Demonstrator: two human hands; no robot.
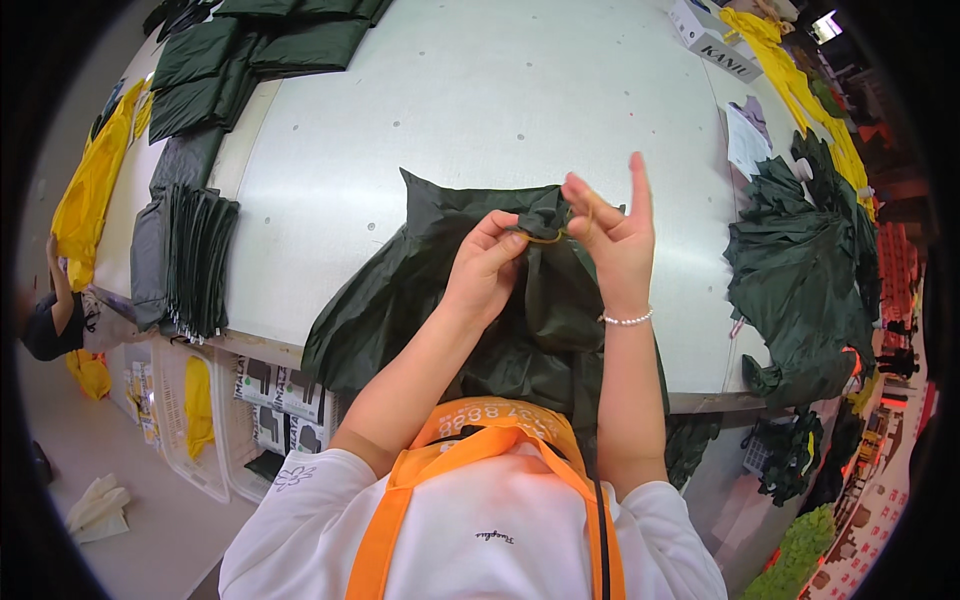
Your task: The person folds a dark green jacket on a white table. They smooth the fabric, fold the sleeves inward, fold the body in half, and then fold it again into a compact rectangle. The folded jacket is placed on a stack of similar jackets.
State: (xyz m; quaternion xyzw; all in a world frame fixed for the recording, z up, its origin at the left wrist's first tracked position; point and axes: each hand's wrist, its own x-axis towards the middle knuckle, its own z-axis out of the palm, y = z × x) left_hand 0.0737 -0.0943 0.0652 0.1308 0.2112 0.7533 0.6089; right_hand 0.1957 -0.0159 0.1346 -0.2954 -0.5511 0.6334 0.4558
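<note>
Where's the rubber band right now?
In the head view, the rubber band sits centre frame, stretched between the left hand and right hand around the bunched dark green fabric.

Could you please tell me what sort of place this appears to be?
Probably a garment workshop or packing room: a large white worktable, neat stacks of folded dark green fabric, and a heap of unfolded green pieces beside it.

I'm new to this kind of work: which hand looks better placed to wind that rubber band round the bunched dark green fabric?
Probably the right hand: the rubber band is hooked on its fingers, while the left hand pinches the dark green fabric.
</note>
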